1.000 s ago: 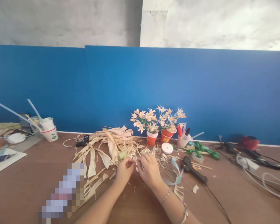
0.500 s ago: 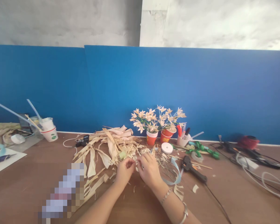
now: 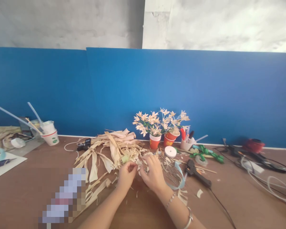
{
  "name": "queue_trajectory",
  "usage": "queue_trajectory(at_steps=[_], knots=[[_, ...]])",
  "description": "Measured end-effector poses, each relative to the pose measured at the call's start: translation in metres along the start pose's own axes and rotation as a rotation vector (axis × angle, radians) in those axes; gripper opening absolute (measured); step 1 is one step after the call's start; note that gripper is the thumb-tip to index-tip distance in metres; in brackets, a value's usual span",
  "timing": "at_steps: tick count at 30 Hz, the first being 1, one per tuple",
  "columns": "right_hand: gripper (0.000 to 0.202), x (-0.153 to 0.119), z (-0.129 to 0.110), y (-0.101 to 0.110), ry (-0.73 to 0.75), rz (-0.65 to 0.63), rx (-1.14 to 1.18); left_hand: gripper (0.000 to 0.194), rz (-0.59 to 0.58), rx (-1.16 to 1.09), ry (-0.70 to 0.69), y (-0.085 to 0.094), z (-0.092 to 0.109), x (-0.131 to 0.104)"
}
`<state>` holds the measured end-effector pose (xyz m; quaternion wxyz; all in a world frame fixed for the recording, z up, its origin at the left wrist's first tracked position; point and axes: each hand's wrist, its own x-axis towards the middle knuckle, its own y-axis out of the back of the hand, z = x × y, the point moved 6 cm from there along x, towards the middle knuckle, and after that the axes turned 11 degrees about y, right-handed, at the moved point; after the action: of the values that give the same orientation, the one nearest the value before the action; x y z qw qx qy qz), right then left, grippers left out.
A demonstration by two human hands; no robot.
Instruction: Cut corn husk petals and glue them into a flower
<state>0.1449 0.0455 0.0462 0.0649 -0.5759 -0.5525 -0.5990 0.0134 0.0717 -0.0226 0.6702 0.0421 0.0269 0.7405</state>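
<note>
My left hand (image 3: 128, 175) is closed in a pinch over the table's middle. Whatever lies between its thumb and fingertips is too small to make out. Just to the right is my right hand (image 3: 154, 174), its thumb and fingers apart and no held thing visible. Both hands hover at the near edge of a heap of pale shreds (image 3: 133, 155). Dried corn husks (image 3: 115, 144) spread behind and left of them. Beyond my right hand, several pale husk-like flowers (image 3: 154, 119) on green stems stand in red paper cups (image 3: 154, 142).
A hot glue gun (image 3: 197, 173) with a trailing cord lies right of my hands, beside a light blue ribbon (image 3: 180, 181). A white spool (image 3: 170, 151) and green stems (image 3: 208, 152) lie farther back. Cables (image 3: 264, 181) cover the far right; a white cup (image 3: 50, 137) stands left.
My right hand's thumb and fingers have spread from a pinch, and its fingertips have lifted slightly. The left hand stays pinched in nearly the same place.
</note>
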Motion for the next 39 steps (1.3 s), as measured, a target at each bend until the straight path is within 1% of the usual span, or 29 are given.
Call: queue_trajectory(at_steps=[3, 6, 8, 11, 15, 18, 22, 26, 28, 30, 34, 39], knots=[[0.014, -0.001, 0.013, 0.003, -0.217, 0.066, 0.157, 0.015, 0.055, 0.003, -0.026, 0.005, 0.004, -0.001], [0.025, -0.007, 0.030, -0.009, -0.478, 0.041, 0.370, 0.015, 0.090, -0.001, -0.036, 0.008, 0.006, -0.002], [0.032, -0.011, 0.037, -0.021, -0.607, 0.011, 0.526, 0.015, 0.100, 0.012, -0.057, 0.009, 0.008, -0.003], [0.034, -0.014, 0.039, -0.029, -0.717, -0.002, 0.694, 0.013, 0.099, 0.060, -0.122, 0.007, 0.014, -0.006], [0.027, -0.014, 0.034, -0.026, -0.819, -0.022, 0.781, 0.010, 0.085, 0.135, -0.205, 0.005, 0.021, -0.011], [0.021, -0.013, 0.033, -0.023, -0.849, -0.054, 0.800, 0.009, 0.066, 0.144, -0.211, 0.003, 0.018, -0.011], [0.021, -0.011, 0.037, -0.022, -0.833, -0.115, 0.797, 0.010, 0.007, 0.067, -0.146, -0.001, 0.008, -0.006], [0.016, -0.011, 0.040, -0.021, -0.779, -0.216, 0.795, 0.021, -0.123, -0.043, -0.068, -0.008, 0.005, -0.006], [0.014, -0.011, 0.040, -0.019, -0.757, -0.256, 0.799, 0.022, -0.188, -0.057, -0.041, -0.011, 0.008, -0.010], [0.014, -0.010, 0.040, -0.016, -0.744, -0.276, 0.793, 0.021, -0.230, -0.053, -0.017, -0.013, 0.012, -0.013], [0.015, -0.010, 0.040, -0.011, -0.737, -0.289, 0.770, 0.020, -0.279, -0.039, 0.035, -0.015, 0.012, -0.015], [0.016, -0.010, 0.040, -0.011, -0.711, -0.313, 0.776, 0.021, -0.301, -0.024, 0.061, -0.018, 0.002, -0.012]])
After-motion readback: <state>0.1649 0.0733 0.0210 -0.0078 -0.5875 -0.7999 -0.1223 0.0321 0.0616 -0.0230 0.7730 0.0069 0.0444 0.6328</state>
